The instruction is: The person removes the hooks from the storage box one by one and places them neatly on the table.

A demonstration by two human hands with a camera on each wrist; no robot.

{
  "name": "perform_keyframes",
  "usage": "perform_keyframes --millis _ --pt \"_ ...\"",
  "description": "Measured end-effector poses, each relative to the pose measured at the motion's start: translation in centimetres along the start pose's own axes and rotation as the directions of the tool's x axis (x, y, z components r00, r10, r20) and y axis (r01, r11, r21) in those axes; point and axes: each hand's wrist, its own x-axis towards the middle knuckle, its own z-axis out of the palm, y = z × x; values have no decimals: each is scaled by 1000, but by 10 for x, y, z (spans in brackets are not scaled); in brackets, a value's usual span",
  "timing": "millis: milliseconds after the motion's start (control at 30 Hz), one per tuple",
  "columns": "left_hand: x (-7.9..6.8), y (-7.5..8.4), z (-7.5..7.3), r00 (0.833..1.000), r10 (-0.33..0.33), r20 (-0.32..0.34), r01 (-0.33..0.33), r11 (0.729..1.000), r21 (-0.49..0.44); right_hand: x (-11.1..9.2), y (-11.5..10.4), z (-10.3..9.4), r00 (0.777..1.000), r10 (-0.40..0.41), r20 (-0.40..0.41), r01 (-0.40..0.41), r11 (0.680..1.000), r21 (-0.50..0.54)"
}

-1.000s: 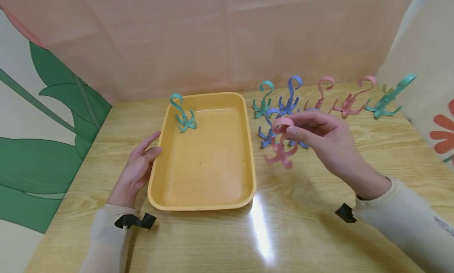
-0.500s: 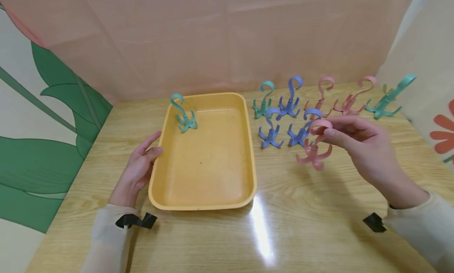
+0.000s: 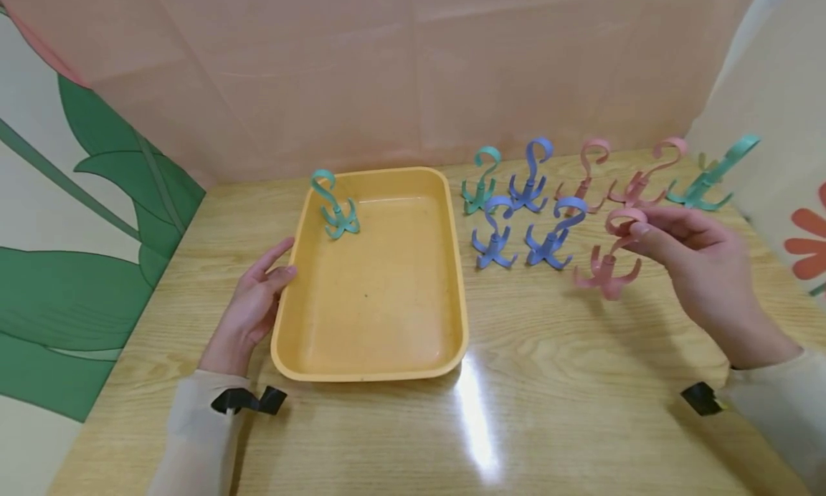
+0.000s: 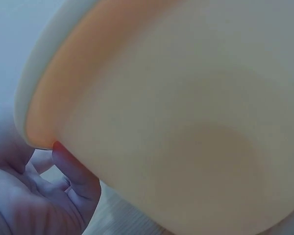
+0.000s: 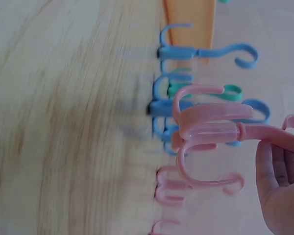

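Note:
My right hand [image 3: 703, 274] pinches the curled top of a pink multi-prong hook [image 3: 607, 272], its prongs hanging downward just above the table. In the right wrist view the same pink hook [image 5: 210, 132] fills the middle, with fingertips [image 5: 267, 169] at its stem. At the tray's left side, my left hand [image 3: 248, 310] grips the rim of the yellow tray [image 3: 466, 317], thumb at the edge. A teal hook [image 3: 340, 220] stands inside the tray's far left corner. Two blue hooks, one left [image 3: 494, 249] and one right [image 3: 548, 249], stand left of the held hook.
Behind them a back row holds a teal hook [image 3: 479, 196], a blue hook [image 3: 528, 189], two pink hooks, one of them [image 3: 635, 189] right of centre, and another teal hook [image 3: 700, 191] at the right end. A pink sheet [image 3: 413, 73] rises behind the wooden table [image 3: 555, 417].
My right hand has carried the pink hook rightward, from in front of the blue hooks to the right of them. The left hand and tray have stayed in place.

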Motion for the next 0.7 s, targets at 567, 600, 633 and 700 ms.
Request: perform_keyframes --millis 567,600,633,700 --pt "1 0 -1 1000 4 3 -4 1000 -15 27 23 -29 997 -20 -79 31 990 138" --pt "1 0 -1 1000 5 3 -5 1000 -14 28 24 -30 996 -13 -85 25 989 146" --pt "1 0 -1 1000 6 4 -6 1000 -14 29 25 -30 996 -6 -91 20 987 161" --pt "1 -1 -1 1000 8 7 -8 1000 -15 30 26 -30 995 6 -102 14 981 195"
